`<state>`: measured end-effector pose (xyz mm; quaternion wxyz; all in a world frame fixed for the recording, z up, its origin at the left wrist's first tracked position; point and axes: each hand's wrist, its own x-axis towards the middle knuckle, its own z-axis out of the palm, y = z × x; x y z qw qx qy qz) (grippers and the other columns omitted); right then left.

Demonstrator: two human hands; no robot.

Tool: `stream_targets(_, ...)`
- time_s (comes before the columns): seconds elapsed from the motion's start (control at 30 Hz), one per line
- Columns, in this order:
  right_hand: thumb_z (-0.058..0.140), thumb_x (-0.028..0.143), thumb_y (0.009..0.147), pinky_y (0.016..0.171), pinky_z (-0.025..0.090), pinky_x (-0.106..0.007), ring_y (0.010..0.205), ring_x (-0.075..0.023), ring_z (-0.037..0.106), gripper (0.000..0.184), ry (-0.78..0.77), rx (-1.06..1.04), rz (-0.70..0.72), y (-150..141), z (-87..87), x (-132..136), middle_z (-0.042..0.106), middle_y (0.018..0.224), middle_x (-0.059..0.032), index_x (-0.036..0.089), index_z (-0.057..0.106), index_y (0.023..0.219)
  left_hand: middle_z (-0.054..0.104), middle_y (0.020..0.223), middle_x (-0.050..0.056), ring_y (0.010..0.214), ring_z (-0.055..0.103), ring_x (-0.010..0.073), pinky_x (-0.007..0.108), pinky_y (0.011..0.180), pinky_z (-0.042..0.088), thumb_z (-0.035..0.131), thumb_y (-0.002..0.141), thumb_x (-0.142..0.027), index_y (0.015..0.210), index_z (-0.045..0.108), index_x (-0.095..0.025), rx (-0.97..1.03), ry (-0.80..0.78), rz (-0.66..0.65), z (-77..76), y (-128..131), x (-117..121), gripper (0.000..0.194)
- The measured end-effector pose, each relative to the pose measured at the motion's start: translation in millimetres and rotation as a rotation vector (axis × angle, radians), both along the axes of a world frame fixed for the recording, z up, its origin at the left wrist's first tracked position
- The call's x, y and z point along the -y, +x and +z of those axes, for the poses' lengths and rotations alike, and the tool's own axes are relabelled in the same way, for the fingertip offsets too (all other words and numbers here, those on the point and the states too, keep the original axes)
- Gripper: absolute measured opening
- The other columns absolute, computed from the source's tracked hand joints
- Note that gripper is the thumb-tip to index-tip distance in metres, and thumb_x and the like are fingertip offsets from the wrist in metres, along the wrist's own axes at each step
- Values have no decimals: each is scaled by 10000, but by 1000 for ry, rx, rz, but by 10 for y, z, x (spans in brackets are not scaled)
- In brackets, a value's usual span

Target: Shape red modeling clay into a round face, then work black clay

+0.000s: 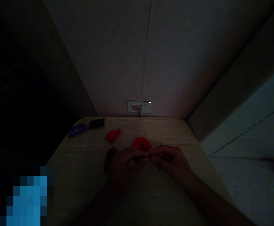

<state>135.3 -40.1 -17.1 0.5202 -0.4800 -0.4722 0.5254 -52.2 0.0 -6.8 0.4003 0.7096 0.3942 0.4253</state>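
Note:
In dim light, my left hand and my right hand meet over the table, thumbs and forefingers pinched together tip to tip. Whatever lies between the fingertips is too small and dark to make out. Just beyond them is a flat, rounded red piece with small black marks like a face; it looks like modelling clay. Farther left lies a red lump with a narrow, pointed end. A dark red, elongated piece rests beside my left hand, which partly hides it.
A purple packet and a black packet lie at the far left of the wooden table. On the wall behind is a socket plate with a plug in it. A pale panel stands to the right.

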Motion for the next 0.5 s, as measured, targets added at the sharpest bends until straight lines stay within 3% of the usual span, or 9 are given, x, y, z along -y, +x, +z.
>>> stream_targets(0.37, 798, 394, 829, 449, 423, -200, 480, -90, 515, 232, 38, 65, -7, -5, 51, 16, 627, 584, 12, 171, 741, 801, 804, 866, -16, 777, 744, 158, 259, 746, 580, 737, 814, -218, 906, 784, -252, -26, -165, -28, 11, 33, 5, 108)
stream_targets(0.5, 796, 392, 833, 446, 405, -194, 479, -87, 509, 222, 42, 52, -9, -13, 44, 11, 617, 588, 18, 176, 747, 847, 810, 853, -14, 774, 752, 156, 255, 747, 587, 728, 805, -185, 871, 793, -245, 9, -156, -19, 7, 34, 13, 111)
